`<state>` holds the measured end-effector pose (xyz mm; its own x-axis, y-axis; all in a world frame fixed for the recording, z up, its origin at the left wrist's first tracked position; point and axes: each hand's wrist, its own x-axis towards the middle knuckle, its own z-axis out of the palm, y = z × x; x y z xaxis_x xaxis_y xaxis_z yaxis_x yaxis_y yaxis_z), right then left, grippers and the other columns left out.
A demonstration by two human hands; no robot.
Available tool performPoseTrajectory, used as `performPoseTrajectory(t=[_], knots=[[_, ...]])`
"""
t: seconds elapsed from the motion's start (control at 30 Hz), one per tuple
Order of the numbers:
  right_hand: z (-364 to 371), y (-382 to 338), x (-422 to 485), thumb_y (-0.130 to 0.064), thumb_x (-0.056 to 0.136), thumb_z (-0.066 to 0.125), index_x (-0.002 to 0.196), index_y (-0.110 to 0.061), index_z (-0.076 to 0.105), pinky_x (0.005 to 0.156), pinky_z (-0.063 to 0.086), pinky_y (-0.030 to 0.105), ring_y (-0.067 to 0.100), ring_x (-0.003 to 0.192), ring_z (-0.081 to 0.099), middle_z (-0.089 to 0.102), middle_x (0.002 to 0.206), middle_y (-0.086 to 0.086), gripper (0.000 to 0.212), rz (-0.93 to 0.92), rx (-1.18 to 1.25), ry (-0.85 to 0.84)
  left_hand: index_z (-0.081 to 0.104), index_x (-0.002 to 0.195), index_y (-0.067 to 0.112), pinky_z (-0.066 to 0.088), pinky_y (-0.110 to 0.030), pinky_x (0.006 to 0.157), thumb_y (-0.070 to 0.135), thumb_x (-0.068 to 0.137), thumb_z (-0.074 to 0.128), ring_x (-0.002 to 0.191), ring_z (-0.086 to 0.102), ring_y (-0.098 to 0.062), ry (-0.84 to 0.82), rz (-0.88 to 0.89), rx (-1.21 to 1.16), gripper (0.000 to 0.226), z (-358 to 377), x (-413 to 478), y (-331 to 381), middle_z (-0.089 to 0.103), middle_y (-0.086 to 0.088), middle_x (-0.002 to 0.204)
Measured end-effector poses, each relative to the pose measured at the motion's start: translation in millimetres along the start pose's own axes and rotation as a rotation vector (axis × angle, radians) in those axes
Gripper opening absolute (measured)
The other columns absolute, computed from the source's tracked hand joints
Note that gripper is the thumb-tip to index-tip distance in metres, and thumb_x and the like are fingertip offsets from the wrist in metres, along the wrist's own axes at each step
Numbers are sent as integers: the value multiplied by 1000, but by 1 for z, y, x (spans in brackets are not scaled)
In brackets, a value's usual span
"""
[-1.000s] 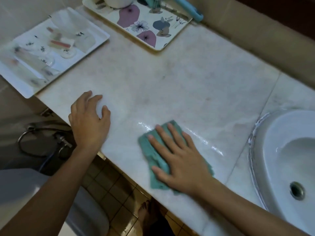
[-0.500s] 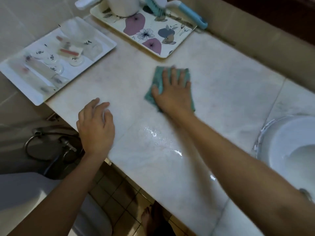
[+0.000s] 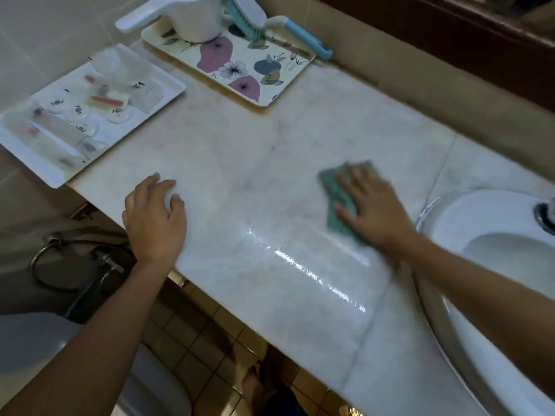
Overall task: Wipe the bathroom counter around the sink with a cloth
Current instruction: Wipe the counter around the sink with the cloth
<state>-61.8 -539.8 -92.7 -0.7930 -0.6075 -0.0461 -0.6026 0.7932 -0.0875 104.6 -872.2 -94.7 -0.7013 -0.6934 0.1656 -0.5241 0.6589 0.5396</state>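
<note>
Under the right hand's (image 3: pixel 374 210) flat fingers (image 3: pixel 345 181) (near the sink (image 3: pixel 450 217)) lies the cloth (image 3: pixel 336 193).

Floral tray (image 3: pixel 288 70) beside white tray (image 3: pixel 51 175), far left.
I see a white jug (image 3: pixel 195 19) and brush (image 3: pixel 300 36) on the floral one, toiletries (image 3: pixel 108 100) on the white.

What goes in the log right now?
step: wiping | right hand presses cloth on counter | left hand rests on counter

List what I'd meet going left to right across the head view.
White rectangular tray of toiletries → left hand resting on the pale marble counter → cream floral-print tray → right hand pressing the green cloth → white ceramic sink.
</note>
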Motion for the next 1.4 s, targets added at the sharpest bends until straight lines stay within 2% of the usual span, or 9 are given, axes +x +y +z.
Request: performPoseTrajectory(t=[0.17,0.33,0.43,0.57,0.73,0.83,1.0,1.3,1.4], knots=[[-6,-14,43,-56,96,21,155,-23,13,117,11,50,31,149,5,8,163,5,68,593,131,40,63,123,21,32,-39,107,26,93,51,129,40,-24,17,-7,-19,33,0,-1,-1,49,2,142],[1,-127,-108,-57,97,22,156,-23,1,120,2,47,26,149,-12,-9,163,3,71,201,134,-67,64,123,13,29,-39,112,22,91,53,133,40,-27,-49,-46,-59,35,-3,-1,3,48,-6,144],[0,-108,-193,-55,96,33,155,-23,15,116,20,51,25,150,2,6,163,2,69,-76,81,-116,69,114,11,35,-26,106,19,91,54,129,44,-24,-15,-51,-124,29,-8,-21,29,51,-7,138],[0,-49,-183,-56,95,32,155,-26,15,115,21,49,21,150,4,7,163,-2,69,106,64,-136,70,106,11,24,4,90,7,89,59,121,51,-16,-115,140,-270,21,6,-50,84,56,-5,127],[7,-60,-55,-56,94,23,156,-22,7,120,5,47,26,149,-8,-1,164,3,71,443,97,3,68,114,14,33,-17,104,13,87,57,127,49,-20,-308,370,-269,29,65,-23,140,53,-4,137],[8,-66,6,-55,96,26,156,-23,9,120,2,46,28,149,-6,2,163,3,70,299,112,16,60,128,16,29,-38,111,19,93,47,138,37,-21,-300,323,-145,38,88,-11,148,44,-3,149],[0,4,83,-58,95,29,154,-29,17,118,13,44,23,149,6,12,163,-2,67,60,78,-4,56,130,15,29,-39,108,17,91,55,138,35,-21,-272,353,-27,39,95,-11,146,44,-2,148],[-3,43,44,-57,96,22,155,-19,11,119,7,49,30,149,-2,3,163,7,72,888,195,109,57,121,11,36,-48,97,20,83,45,130,40,-29,-237,364,68,41,94,-12,157,46,-7,142],[4,-41,-3,-54,96,27,155,-14,13,119,8,51,32,149,-2,4,163,10,72,726,171,131,56,120,10,38,-49,95,20,82,44,129,41,-31,-241,368,96,41,95,-11,157,46,-8,141]])
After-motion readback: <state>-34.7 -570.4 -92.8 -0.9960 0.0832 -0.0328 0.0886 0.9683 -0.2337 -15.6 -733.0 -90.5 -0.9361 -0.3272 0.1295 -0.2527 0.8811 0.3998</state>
